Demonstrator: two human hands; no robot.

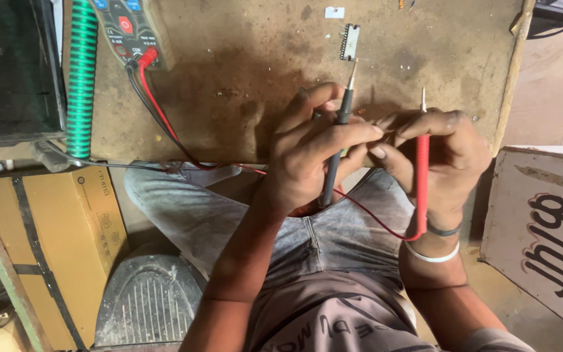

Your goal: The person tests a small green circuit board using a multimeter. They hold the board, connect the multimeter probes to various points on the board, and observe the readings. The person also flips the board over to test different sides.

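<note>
My left hand (314, 153) is closed around a black test probe (335, 150) whose metal tip points up toward a small chip with rows of pins (350, 41) lying on the worn wooden bench (242, 65). My right hand (447, 156) grips a red test probe (421, 173), tip up. The fingertips of both hands meet between the probes; whether something small is pinched there I cannot tell. Red and black leads (158, 111) run from the probes to a multimeter (128, 29) at the top left of the bench.
A green ribbed hose (81, 78) hangs down the left side beside a dark box (11, 65). A cardboard carton (60, 241) and a grey footrest (148, 300) sit below. A painted board (545, 234) leans at the right.
</note>
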